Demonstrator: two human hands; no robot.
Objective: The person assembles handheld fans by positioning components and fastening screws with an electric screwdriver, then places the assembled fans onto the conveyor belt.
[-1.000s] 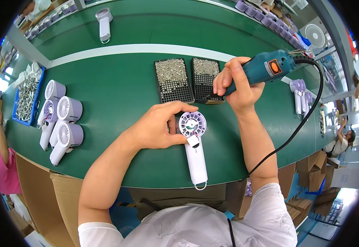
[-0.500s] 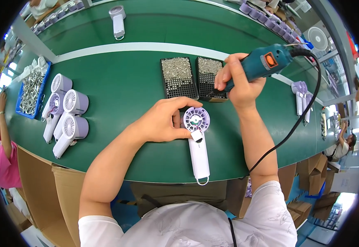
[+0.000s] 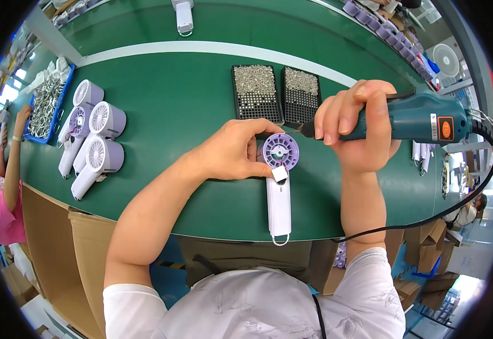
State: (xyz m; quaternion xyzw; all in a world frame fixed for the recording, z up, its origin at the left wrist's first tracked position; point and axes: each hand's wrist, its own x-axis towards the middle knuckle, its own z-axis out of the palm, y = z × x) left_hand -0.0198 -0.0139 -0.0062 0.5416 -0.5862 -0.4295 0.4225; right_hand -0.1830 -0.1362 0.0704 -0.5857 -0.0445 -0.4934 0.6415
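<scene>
My left hand [image 3: 238, 150] is closed round the head of a white and purple handheld fan [image 3: 279, 200], thumb and fingers at its round housing. The fan lies on the green table with its wire loop toward me; the open head shows a hub and thin wires, and a small white piece sits at the neck. In my right hand [image 3: 362, 127] is a teal electric screwdriver [image 3: 421, 117], gripped near its nose and held almost level. Its tip points left, close to the upper right of the fan head. Two black screw trays [image 3: 256, 93] filled with small screws lie just beyond.
Several purple and white fans [image 3: 96, 138] stand in a group at left, near a blue tray [image 3: 48, 107] of metal hooks. Another fan [image 3: 184, 17] lies past the white strip. The screwdriver's black cable [image 3: 455, 209] loops down the right side. Co-workers sit at both sides.
My right hand has turned the screwdriver from slanting to nearly level and brought its tip near the fan head. The left hand keeps its hold. At left, a co-worker's hand has reached the blue tray.
</scene>
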